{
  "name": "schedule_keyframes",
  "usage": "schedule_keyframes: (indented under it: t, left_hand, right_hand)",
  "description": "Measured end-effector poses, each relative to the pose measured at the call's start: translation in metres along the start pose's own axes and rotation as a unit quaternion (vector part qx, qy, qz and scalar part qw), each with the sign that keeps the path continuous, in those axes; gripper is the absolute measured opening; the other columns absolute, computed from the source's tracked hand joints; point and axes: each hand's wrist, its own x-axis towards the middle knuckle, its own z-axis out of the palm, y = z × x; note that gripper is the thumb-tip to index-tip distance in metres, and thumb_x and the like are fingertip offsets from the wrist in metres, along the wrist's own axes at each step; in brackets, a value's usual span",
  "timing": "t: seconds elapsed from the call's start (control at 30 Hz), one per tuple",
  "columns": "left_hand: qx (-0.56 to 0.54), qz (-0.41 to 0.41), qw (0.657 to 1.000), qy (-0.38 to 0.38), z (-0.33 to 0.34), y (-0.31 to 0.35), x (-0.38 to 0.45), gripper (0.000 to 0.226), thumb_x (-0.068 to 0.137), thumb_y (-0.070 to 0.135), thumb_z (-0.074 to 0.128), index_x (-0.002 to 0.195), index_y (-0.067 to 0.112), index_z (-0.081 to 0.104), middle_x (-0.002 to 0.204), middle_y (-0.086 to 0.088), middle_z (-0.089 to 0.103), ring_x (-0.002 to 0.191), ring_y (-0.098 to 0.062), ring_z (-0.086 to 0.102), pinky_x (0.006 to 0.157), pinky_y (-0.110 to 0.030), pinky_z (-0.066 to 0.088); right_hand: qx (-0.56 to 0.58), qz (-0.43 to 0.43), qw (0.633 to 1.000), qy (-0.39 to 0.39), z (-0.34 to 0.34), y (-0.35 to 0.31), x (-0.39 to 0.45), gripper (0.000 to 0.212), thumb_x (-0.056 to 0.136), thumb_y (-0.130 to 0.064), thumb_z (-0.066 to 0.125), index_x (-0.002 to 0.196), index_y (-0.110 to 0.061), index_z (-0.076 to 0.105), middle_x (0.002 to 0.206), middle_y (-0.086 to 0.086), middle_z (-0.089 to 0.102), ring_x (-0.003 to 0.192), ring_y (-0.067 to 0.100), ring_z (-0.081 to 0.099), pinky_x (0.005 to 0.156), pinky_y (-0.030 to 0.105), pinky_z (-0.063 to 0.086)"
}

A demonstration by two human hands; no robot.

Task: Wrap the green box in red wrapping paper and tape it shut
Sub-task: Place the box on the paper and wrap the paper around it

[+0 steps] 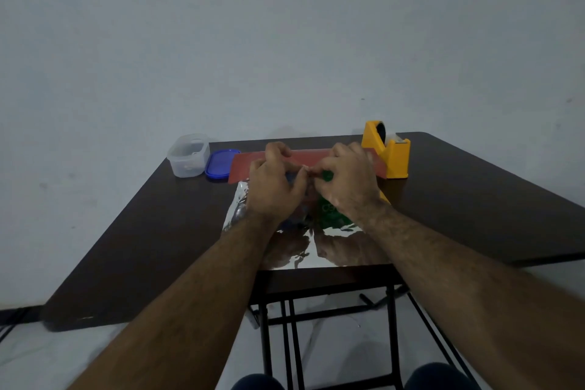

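Note:
The green box point(333, 215) stands on the shiny silver side of the wrapping paper point(316, 252) near the table's front edge, mostly hidden by my hands. The paper's red side point(304, 155) shows flat behind the box. My left hand point(275, 182) and my right hand point(346, 182) are both curled over the top of the box. Their fingertips meet and pinch a small pale strip point(305, 169) that looks like tape. A green corner of the box pokes out under my right fingers.
A yellow tape dispenser point(388, 150) stands at the back right, touching the red paper's edge. A clear plastic container point(188, 156) and its blue lid point(221, 165) sit at the back left. The dark table point(142, 231) ends close to me, above its black folding legs.

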Motion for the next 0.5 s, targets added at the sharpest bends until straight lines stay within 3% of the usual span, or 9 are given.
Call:
schedule_keyframes:
  t: [0.1, 0.2, 0.3, 0.4, 0.5]
  left_hand:
    - [-0.019, -0.012, 0.999, 0.023, 0.0031, 0.0019, 0.0039, 0.033, 0.091, 0.034, 0.079, 0.114, 0.014, 0.068, 0.089, 0.055, 0.038, 0.114, -0.023, 0.058, 0.093, -0.044, 0.053]
    - [-0.029, -0.024, 0.999, 0.023, 0.0058, -0.0031, 0.0067, 0.038, 0.087, 0.031, 0.081, 0.110, 0.032, 0.051, 0.092, 0.044, 0.055, 0.107, -0.025, 0.067, 0.089, -0.049, 0.058]
    - [-0.063, -0.053, 0.996, 0.024, 0.0047, -0.0061, 0.0070, 0.052, 0.087, 0.024, 0.076, 0.120, 0.039, 0.039, 0.096, 0.027, 0.071, 0.108, -0.026, 0.068, 0.090, -0.050, 0.059]
    - [-0.094, -0.051, 0.994, 0.038, 0.0037, -0.0057, 0.0064, 0.053, 0.087, 0.008, 0.064, 0.123, 0.037, 0.038, 0.117, 0.018, 0.069, 0.111, -0.022, 0.068, 0.092, -0.052, 0.059]
    - [-0.051, -0.018, 0.998, 0.033, 0.0028, -0.0059, 0.0062, 0.046, 0.086, 0.010, 0.058, 0.126, 0.032, 0.052, 0.125, 0.015, 0.065, 0.116, -0.022, 0.063, 0.100, -0.051, 0.053]
  right_hand:
    - [0.004, -0.007, 1.000, -0.011, -0.0011, 0.0016, 0.0011, 0.018, 0.079, -0.035, 0.088, 0.093, -0.026, 0.083, 0.081, -0.013, 0.042, 0.090, 0.015, 0.039, 0.079, 0.035, 0.028]
    - [0.001, -0.005, 1.000, -0.026, -0.0031, 0.0033, 0.0035, 0.022, 0.077, -0.039, 0.088, 0.096, -0.028, 0.083, 0.084, -0.013, 0.043, 0.094, 0.018, 0.046, 0.082, 0.034, 0.027]
    - [0.022, 0.006, 0.999, -0.033, -0.0044, 0.0066, 0.0039, 0.023, 0.077, -0.046, 0.085, 0.097, -0.035, 0.083, 0.085, -0.014, 0.047, 0.098, 0.020, 0.051, 0.084, 0.037, 0.031]
    - [0.073, 0.016, 0.997, -0.013, -0.0052, 0.0093, 0.0038, 0.018, 0.079, -0.051, 0.078, 0.090, -0.037, 0.083, 0.081, -0.014, 0.048, 0.094, 0.018, 0.050, 0.086, 0.042, 0.037]
    - [0.054, 0.000, 0.998, -0.015, -0.0054, 0.0077, 0.0061, 0.016, 0.080, -0.048, 0.080, 0.090, -0.036, 0.083, 0.081, -0.015, 0.047, 0.092, 0.015, 0.047, 0.084, 0.042, 0.039]
